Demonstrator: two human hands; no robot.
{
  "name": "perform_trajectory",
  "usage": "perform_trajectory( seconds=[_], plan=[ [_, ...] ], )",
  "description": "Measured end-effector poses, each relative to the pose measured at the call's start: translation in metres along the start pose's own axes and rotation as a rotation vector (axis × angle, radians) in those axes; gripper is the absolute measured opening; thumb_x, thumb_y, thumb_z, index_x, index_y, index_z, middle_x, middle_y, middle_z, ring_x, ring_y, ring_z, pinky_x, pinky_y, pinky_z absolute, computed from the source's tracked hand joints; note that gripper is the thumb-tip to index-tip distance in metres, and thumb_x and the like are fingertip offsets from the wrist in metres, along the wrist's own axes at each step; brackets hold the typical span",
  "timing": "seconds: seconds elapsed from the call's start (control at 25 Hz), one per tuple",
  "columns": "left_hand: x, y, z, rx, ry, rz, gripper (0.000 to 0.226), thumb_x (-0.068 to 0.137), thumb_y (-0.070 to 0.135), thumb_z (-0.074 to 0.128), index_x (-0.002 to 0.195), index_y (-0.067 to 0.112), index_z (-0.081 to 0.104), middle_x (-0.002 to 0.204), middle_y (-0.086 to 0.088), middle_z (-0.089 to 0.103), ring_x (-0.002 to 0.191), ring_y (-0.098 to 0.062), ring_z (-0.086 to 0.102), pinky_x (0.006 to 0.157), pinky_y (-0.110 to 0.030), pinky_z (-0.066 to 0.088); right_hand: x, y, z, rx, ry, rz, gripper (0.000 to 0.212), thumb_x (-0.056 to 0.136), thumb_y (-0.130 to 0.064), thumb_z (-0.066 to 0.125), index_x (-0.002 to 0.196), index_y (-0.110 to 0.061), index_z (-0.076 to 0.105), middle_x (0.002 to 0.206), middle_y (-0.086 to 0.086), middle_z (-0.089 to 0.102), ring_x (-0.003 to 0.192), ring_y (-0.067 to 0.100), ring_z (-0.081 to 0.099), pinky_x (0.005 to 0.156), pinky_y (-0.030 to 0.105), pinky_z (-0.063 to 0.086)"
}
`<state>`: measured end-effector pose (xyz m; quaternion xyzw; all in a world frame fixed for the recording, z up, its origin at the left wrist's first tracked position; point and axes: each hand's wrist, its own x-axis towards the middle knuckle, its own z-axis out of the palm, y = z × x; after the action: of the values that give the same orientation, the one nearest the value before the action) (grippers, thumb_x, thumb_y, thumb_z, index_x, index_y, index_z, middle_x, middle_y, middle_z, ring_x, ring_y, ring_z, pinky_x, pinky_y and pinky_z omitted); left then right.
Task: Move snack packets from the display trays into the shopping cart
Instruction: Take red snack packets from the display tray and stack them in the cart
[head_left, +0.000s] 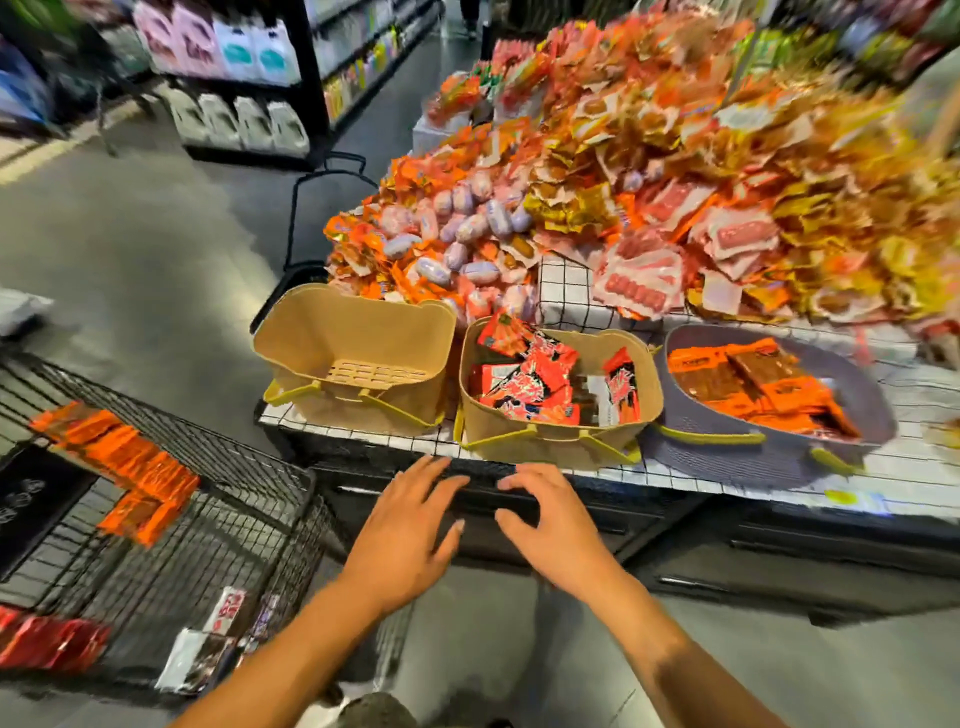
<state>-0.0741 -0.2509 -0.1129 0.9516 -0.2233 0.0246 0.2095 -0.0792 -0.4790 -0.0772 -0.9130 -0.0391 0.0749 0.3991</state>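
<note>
Now: empty hands poised below the middle tray

Red-and-white foil snack packets (540, 387) lie heaped in the middle tan plastic tray (561, 446), which sits at the table edge for easy reach. They are just ahead of the fingertips and untouched. Left hand (410, 525) and right hand (550, 519) hover side by side, fingers spread, holding nothing, likely set for a two-handed scoop. The black wire shopping cart (249, 519) stands close on the left, with orange flat packets (130, 473) inside.
</note>
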Motion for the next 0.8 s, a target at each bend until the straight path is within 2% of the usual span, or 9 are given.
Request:
perform_trajectory(
  seconds=[0.04, 0.12, 0.24, 0.4, 0.48, 0.64, 0.72, 0.8],
  plan=[
    [0.012, 0.012, 0.001, 0.004, -0.002, 0.026, 0.053, 0.101, 0.049, 0.043, 0.15, 0.028, 0.043, 0.164, 0.001, 0.032, 0.155, -0.023, 0.024, 0.122, -0.049, 0.032, -0.001, 0.004, -0.015, 0.005, 0.024, -0.002, 0.026, 0.091, -0.033, 0.068, 0.117, -0.035, 0.064, 0.128, -0.017, 0.046, 0.121, -0.006, 0.043, 0.097, 0.001, 0.025],
    [0.039, 0.03, -0.003, 0.021, 0.014, 0.079, 0.053, 0.101, 0.049, 0.045, 0.15, 0.029, 0.041, 0.164, 0.001, 0.032, 0.154, -0.023, 0.026, 0.122, -0.047, 0.032, 0.007, 0.012, -0.045, 0.017, 0.079, -0.019, 0.021, 0.091, -0.032, 0.068, 0.111, -0.038, 0.065, 0.121, -0.021, 0.049, 0.114, -0.008, 0.047, 0.093, 0.004, 0.031],
    [0.076, 0.039, -0.011, 0.021, 0.062, 0.125, 0.052, 0.099, 0.046, 0.048, 0.148, 0.027, 0.046, 0.161, -0.002, 0.037, 0.15, -0.026, 0.033, 0.121, -0.044, 0.034, 0.039, 0.017, -0.078, 0.029, 0.15, -0.042, 0.016, 0.092, -0.028, 0.067, 0.105, -0.036, 0.068, 0.109, -0.025, 0.053, 0.105, -0.004, 0.055, 0.089, 0.015, 0.043],
    [0.122, 0.026, -0.013, 0.018, 0.116, 0.152, 0.049, 0.098, 0.044, 0.048, 0.142, 0.023, 0.055, 0.151, -0.003, 0.051, 0.148, -0.028, 0.039, 0.119, -0.05, 0.038, 0.107, 0.015, -0.116, -0.063, 0.189, -0.06, 0.017, 0.093, -0.026, 0.064, 0.109, -0.031, 0.068, 0.103, -0.015, 0.06, 0.09, 0.004, 0.061, 0.08, 0.03, 0.052],
    [0.143, 0.016, -0.013, 0.024, 0.133, 0.154, 0.043, 0.099, 0.043, 0.048, 0.134, 0.023, 0.061, 0.144, -0.002, 0.058, 0.145, -0.028, 0.043, 0.116, -0.051, 0.041, 0.149, 0.014, -0.123, -0.187, 0.174, -0.052, 0.021, 0.094, -0.029, 0.065, 0.115, -0.029, 0.066, 0.109, -0.008, 0.062, 0.092, 0.012, 0.063, 0.078, 0.034, 0.053],
    [0.173, -0.001, -0.014, 0.025, 0.138, 0.176, 0.034, 0.099, 0.042, 0.05, 0.125, 0.025, 0.066, 0.137, 0.0, 0.063, 0.14, -0.025, 0.048, 0.116, -0.046, 0.041, 0.221, 0.011, -0.112, -0.471, 0.132, -0.049, 0.043, 0.089, -0.04, 0.069, 0.128, -0.026, 0.057, 0.126, 0.003, 0.055, 0.116, 0.026, 0.057, 0.09, 0.038, 0.049],
    [0.179, -0.007, -0.014, 0.059, 0.127, 0.184, 0.032, 0.097, 0.042, 0.052, 0.123, 0.029, 0.066, 0.136, 0.003, 0.063, 0.139, -0.023, 0.049, 0.116, -0.044, 0.041, 0.242, 0.011, -0.101, -0.579, 0.109, -0.07, 0.051, 0.086, -0.047, 0.07, 0.131, -0.025, 0.056, 0.126, 0.004, 0.054, 0.117, 0.028, 0.056, 0.092, 0.04, 0.048],
    [0.179, -0.008, -0.014, 0.058, 0.114, 0.175, 0.031, 0.097, 0.043, 0.053, 0.123, 0.031, 0.067, 0.138, 0.005, 0.063, 0.139, -0.02, 0.049, 0.117, -0.041, 0.039, 0.252, 0.016, -0.098, -0.692, 0.11, -0.108, 0.051, 0.087, -0.049, 0.069, 0.13, -0.027, 0.056, 0.125, 0.003, 0.055, 0.116, 0.028, 0.056, 0.093, 0.04, 0.048]
  ],
)
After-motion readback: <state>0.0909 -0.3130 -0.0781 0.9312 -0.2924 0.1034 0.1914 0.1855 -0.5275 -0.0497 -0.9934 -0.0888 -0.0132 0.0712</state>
